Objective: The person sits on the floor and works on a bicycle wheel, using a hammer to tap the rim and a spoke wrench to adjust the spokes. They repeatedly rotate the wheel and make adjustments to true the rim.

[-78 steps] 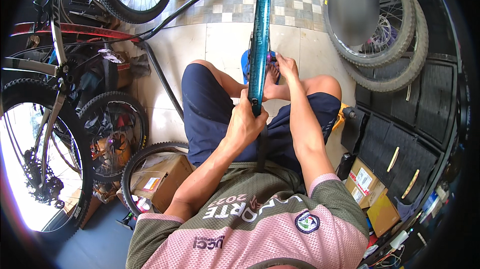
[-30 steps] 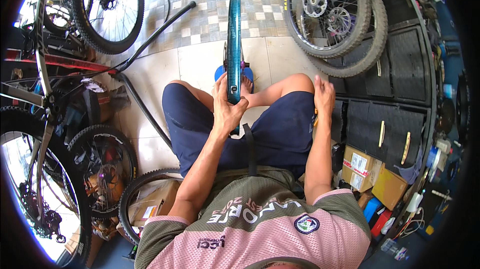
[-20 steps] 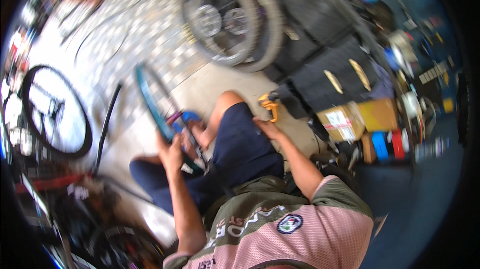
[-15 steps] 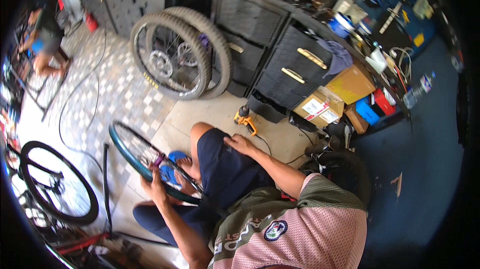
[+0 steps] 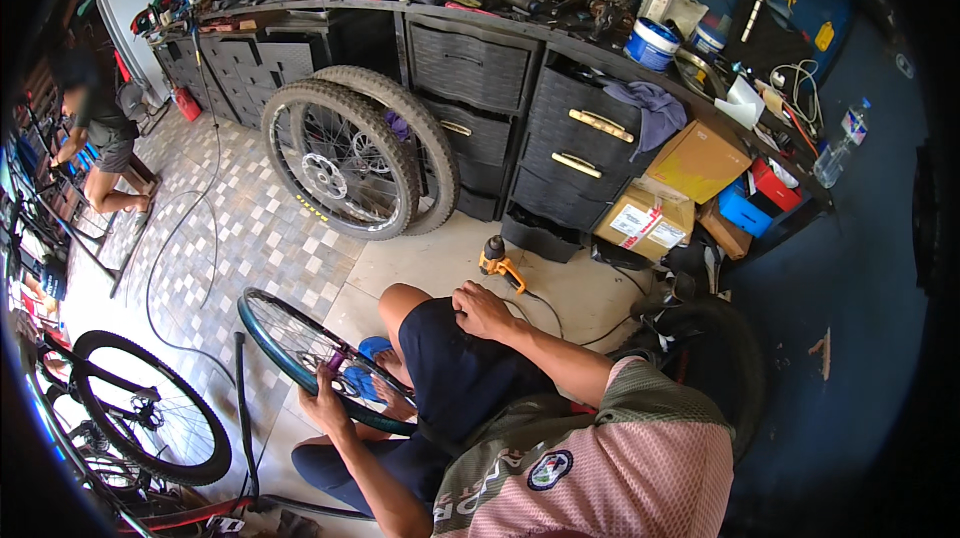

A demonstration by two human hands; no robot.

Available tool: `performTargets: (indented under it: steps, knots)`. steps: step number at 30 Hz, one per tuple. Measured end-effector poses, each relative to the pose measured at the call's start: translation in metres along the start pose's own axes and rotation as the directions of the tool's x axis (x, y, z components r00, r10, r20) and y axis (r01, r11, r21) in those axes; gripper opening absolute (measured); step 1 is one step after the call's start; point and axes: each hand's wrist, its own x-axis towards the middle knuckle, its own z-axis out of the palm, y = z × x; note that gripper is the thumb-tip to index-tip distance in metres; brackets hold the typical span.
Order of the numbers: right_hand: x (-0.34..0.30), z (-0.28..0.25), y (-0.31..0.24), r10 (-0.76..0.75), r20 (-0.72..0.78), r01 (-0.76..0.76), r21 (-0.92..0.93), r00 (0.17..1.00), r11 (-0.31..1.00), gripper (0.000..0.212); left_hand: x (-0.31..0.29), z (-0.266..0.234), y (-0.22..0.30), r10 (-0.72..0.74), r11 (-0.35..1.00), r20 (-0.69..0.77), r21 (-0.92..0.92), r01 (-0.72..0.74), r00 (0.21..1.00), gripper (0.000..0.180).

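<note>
A bicycle wheel (image 5: 263, 346) with a teal rim and a purple hub leans tilted in front of my crossed legs. No knobby tyre shows on it. My left hand (image 5: 325, 404) grips its near side, thumb up by the spokes and fingers around the rim. On the knee of my dark shorts (image 5: 470, 356) rests my right hand (image 5: 482, 310), its fingers curled in. Whatever those fingers may hold is hidden. Blue slippers (image 5: 374, 350) on my feet show behind the spokes. An orange and black heat gun (image 5: 500, 264) with a cord stands on the floor beyond my knee.
Two tyred wheels (image 5: 340, 153) lean on black drawers (image 5: 470, 68) under a cluttered workbench. Cardboard boxes (image 5: 648, 218) sit to the right. At left lie another wheel (image 5: 150, 408), a black tube (image 5: 243, 418) and a floor cable (image 5: 150, 283). A person (image 5: 105, 138) works far left.
The view has shifted, so the scene sits lower and more workbench shows. My right hand's fingers have curled in more on the knee. My left hand still holds the wheel.
</note>
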Motion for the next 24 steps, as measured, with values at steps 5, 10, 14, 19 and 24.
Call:
performTargets:
  steps: [5, 10, 14, 19, 24]
  knots:
    - [0.005, 0.006, 0.003, 0.025, 0.002, -0.025, 0.136, 1.0, 0.99, 0.021, 0.0, 0.009, 0.017, 0.076, 0.996, -0.053, 0.045, -0.074, 0.996, 0.032]
    - [0.048, -0.033, 0.023, -0.041, -0.064, 0.049, 0.126, 0.997, 0.991, 0.038, 0.005, 0.005, 0.014, 0.064, 0.997, -0.028, 0.053, -0.062, 0.998, 0.03]
    - [0.168, -0.21, -0.012, -0.186, -0.507, 0.237, 0.037, 0.841, 0.971, 0.024, -0.001, 0.001, 0.023, 0.03, 0.999, -0.05, 0.038, -0.028, 0.998, 0.017]
    - [0.313, -0.399, 0.007, -0.44, -0.73, -0.07, -0.551, 0.522, 0.831, 0.032, 0.006, -0.006, 0.016, -0.05, 0.999, -0.005, 0.017, 0.05, 0.999, 0.015]
    - [0.396, -0.454, 0.057, 0.156, -0.543, -0.454, -0.475, 0.825, 0.754, 0.045, 0.002, -0.01, 0.016, -0.095, 0.995, -0.053, -0.042, 0.093, 0.994, 0.019]
